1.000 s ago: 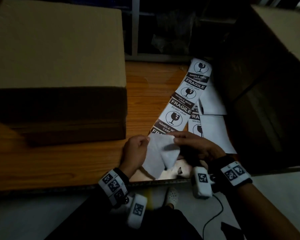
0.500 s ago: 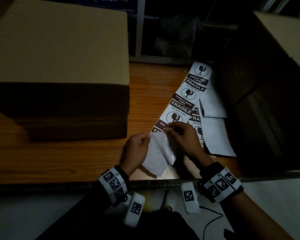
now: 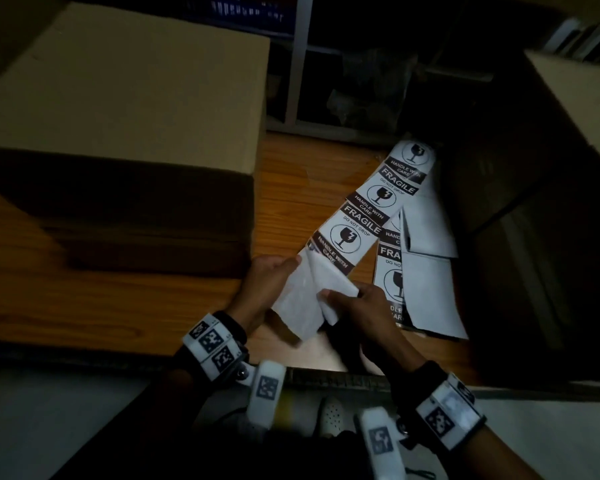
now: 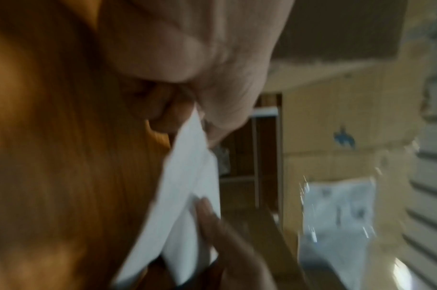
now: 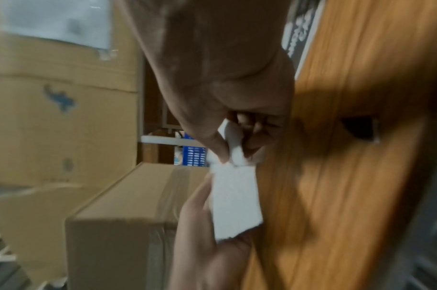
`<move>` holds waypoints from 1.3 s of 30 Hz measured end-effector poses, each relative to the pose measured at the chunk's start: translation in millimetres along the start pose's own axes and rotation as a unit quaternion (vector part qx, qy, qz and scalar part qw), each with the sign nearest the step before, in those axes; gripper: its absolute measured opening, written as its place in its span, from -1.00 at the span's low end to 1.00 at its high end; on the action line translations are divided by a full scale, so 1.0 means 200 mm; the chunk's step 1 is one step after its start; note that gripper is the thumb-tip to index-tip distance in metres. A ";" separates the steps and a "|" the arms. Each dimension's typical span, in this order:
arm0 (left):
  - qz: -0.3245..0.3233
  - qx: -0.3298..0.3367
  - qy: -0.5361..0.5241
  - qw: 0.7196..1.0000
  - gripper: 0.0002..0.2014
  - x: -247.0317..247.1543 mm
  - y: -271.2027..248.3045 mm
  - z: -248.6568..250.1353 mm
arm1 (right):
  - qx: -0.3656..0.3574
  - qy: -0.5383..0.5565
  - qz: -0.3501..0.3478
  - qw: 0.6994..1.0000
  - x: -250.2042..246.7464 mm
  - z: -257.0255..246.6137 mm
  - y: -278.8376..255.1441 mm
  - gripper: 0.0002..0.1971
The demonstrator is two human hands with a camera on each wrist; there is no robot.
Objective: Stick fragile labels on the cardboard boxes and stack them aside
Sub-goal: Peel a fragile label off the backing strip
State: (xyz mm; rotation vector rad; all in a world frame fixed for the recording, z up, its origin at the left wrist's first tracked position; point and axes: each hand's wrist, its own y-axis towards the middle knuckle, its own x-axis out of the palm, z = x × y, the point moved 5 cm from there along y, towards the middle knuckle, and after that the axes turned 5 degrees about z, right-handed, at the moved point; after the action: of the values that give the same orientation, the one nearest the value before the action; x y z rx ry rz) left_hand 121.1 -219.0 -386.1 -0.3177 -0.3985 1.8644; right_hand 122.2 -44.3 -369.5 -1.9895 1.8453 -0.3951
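Note:
A strip of black-and-white fragile labels (image 3: 371, 209) lies diagonally on the wooden table (image 3: 118, 306), its near end turned white side up. My left hand (image 3: 274, 275) pinches the left edge of that white backing paper (image 3: 298, 306). My right hand (image 3: 357, 303) pinches a peeled white label corner (image 3: 336, 289), folded back toward me. The wrist views show the same paper (image 4: 187, 186) between thumb and fingers (image 5: 234, 186). A large plain cardboard box (image 3: 125, 109) stands on the table at the left, a hand's width from my left hand.
More label sheets and blank backings (image 3: 426, 271) lie right of the strip. Tall cardboard boxes (image 3: 551, 202) close off the right side. A shelf frame (image 3: 298, 64) stands behind the table. The table's front edge (image 3: 291, 372) runs just under my wrists.
My right hand has drawn back toward me and to the right, pulling the white label corner away from the backing. My left hand stays in place on the paper's edge.

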 end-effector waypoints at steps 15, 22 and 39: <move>0.211 0.054 -0.122 0.968 -0.58 0.24 -0.35 -0.12 | -0.184 -0.096 -0.047 0.977 0.01 -0.09 0.14 -0.84; 0.258 0.051 -0.143 0.954 -0.95 0.05 -0.27 -0.14 | -0.096 -0.022 -0.193 0.976 0.09 -0.11 0.12 -0.72; 0.206 0.129 -0.120 0.963 -0.78 0.02 -0.19 -0.04 | -0.076 0.058 -0.131 0.987 0.04 -0.13 0.05 -0.65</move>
State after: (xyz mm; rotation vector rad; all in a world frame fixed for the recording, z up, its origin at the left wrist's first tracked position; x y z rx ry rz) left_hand 156.5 -201.8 -377.7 0.0096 -0.2594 2.3459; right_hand 102.1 -54.8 -351.9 -2.3700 1.7297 -0.4654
